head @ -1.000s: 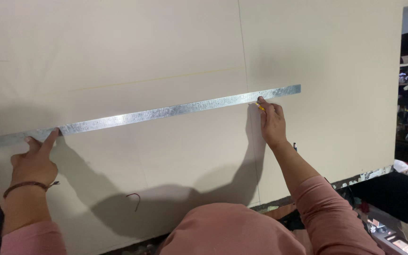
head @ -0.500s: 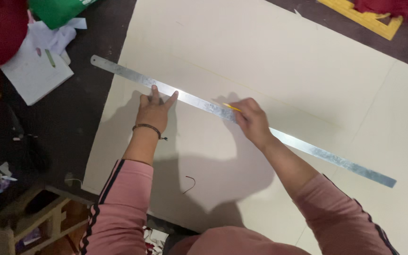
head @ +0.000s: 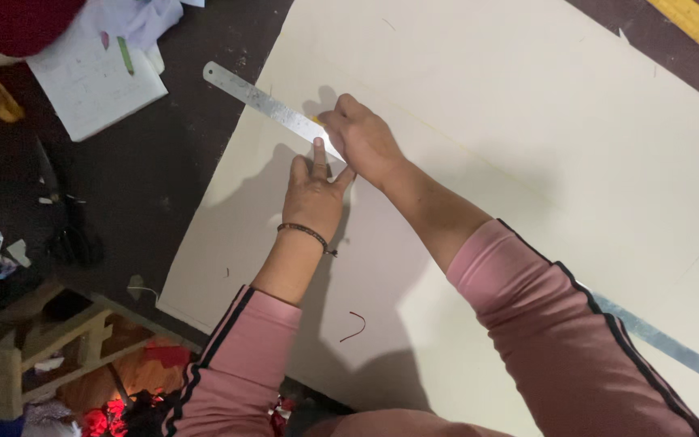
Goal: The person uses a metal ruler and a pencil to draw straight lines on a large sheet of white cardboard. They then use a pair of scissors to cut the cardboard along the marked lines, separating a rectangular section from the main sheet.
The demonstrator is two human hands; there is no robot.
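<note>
A long steel ruler (head: 259,100) lies slantwise across a large cream board (head: 527,105); its far end (head: 665,344) shows past my right sleeve. My left hand (head: 315,190) rests on the board with its fingers stretched out, and the index fingertip presses on the ruler's edge. My right hand (head: 363,137) sits just above it, crossing over the ruler, closed around a yellow pencil (head: 315,120) whose tip touches the board beside the ruler. Both forearms wear pink sleeves with dark stripes.
On the dark floor left of the board lie a white notebook (head: 91,85) with a green pen (head: 125,55) and a red thing (head: 18,20). A wooden stool (head: 58,344) stands at the lower left. A yellow ruler (head: 693,28) lies at the top right. A brown thread (head: 355,327) lies on the board.
My right hand has slid with the pencil along the ruler toward its left end, passing my left hand. The left hand has stayed pressed on the ruler. My head has come closer.
</note>
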